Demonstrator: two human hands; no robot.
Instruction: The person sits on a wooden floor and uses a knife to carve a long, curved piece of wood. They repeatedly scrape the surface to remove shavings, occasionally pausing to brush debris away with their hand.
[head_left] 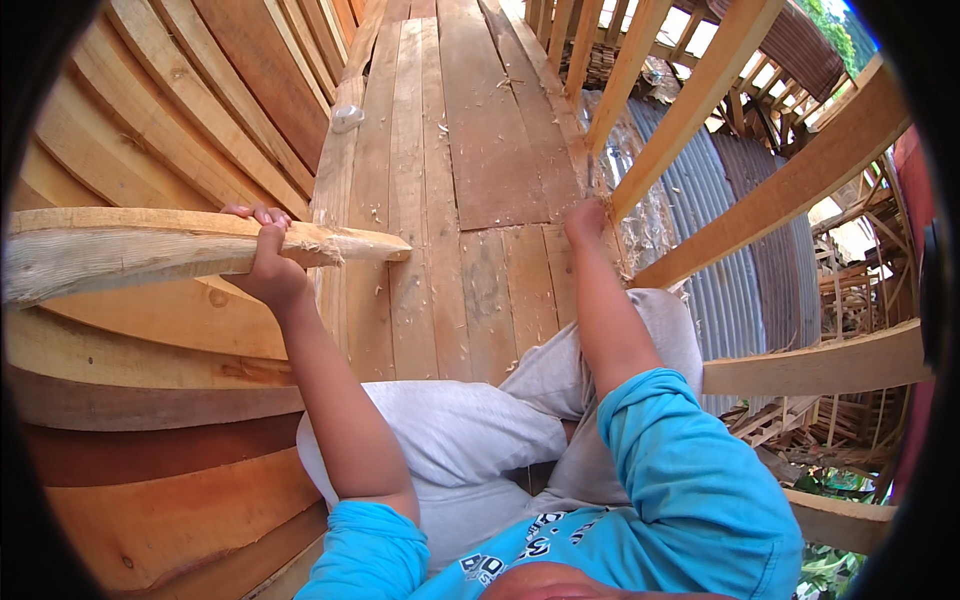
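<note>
A long pale wooden beam [130,248] comes in from the left edge, and its end is cut down to a narrower tongue with rough, splintered shoulders. My left hand [270,262] is closed round the beam just behind that tongue, thumb on the near side and fingertips over the far side. On the right, my right hand [587,220] is a closed fist low by the foot of an upright post. A thin dark strip [590,172] sticks up just beyond this fist. What the fist holds is mostly hidden, and I cannot tell its kind.
Plank flooring [480,290] with scattered shavings runs ahead. A board wall [170,100] rises on the left, with a small clear plastic item [347,118] at its foot. Slanting wooden posts [690,110] line the open right side, above corrugated metal roofing [700,230].
</note>
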